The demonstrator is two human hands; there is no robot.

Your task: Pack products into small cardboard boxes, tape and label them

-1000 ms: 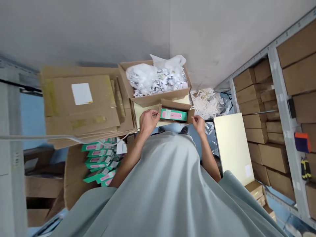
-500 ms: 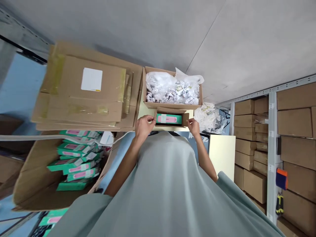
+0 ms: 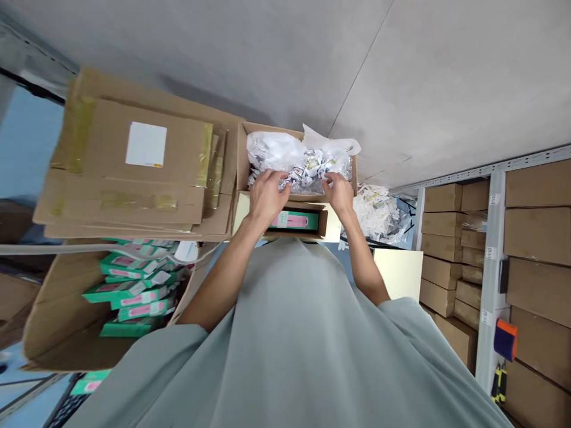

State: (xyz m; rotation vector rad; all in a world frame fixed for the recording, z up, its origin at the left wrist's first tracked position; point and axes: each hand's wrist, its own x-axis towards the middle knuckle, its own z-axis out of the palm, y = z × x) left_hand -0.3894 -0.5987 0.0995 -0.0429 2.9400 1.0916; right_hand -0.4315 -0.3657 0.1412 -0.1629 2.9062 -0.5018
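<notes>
At left lies a stack of flattened brown cardboard boxes (image 3: pixel 147 172); right of it, the left hand (image 3: pixel 266 196) has its grip spread, thumb apart from fingers, over the near side of a long open brown cardboard carton (image 3: pixel 242 157). Inside, crumpled white printed paper (image 3: pixel 304 173) lies between and just far of the hands, its spread running left to right, neither hand clearly nearer. Near side, a long green-and-pink box (image 3: pixel 295 220) sits in a small open brown cardboard box (image 3: pixel 322 223) on the cream desk (image 3: pixel 241 212). At right, the right hand (image 3: pixel 339 195) has its grip curled by the paper, whether pinching any I cannot tell. Half a second ago both hands were at the small box's ends
</notes>
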